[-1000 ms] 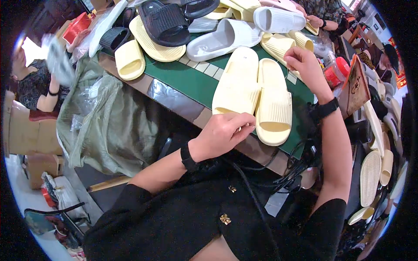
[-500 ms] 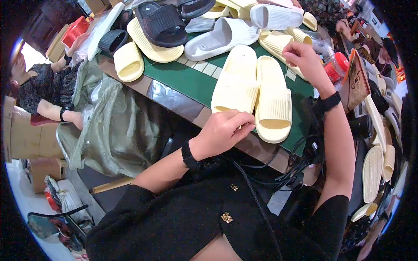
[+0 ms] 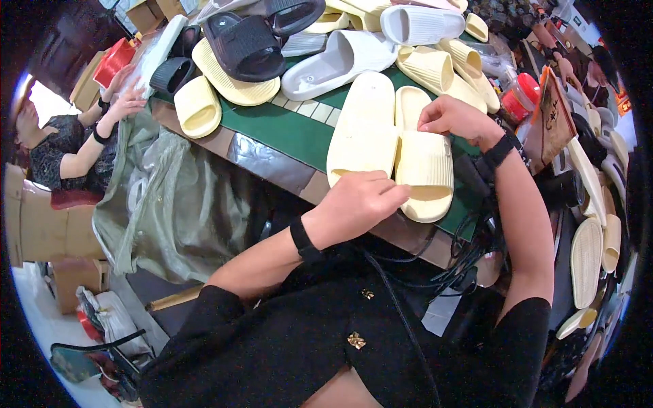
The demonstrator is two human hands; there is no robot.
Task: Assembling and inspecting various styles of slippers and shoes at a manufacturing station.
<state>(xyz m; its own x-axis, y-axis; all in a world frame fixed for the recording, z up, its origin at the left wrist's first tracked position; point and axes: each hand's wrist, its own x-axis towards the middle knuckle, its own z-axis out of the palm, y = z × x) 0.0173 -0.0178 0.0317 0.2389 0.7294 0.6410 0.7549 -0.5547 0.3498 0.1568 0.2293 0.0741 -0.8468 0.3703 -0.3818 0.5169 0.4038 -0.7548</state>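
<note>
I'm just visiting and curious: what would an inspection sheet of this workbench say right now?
Surface: green mat on a brown-edged table, mostly covered.
Job's things: pair of pale yellow slides lying side by side near the front edge.
Clutter: heap of black slides, white slides and more yellow slides at the back; red-lidded jar to the right.
Hands: left hand at the near end of the pair; right hand on the far end of the right-hand slide.
Cables: black cables hanging off the front edge.
Surroundings: green plastic sack beside the table; another person's hands at the far left corner; more soles stacked right.
</note>
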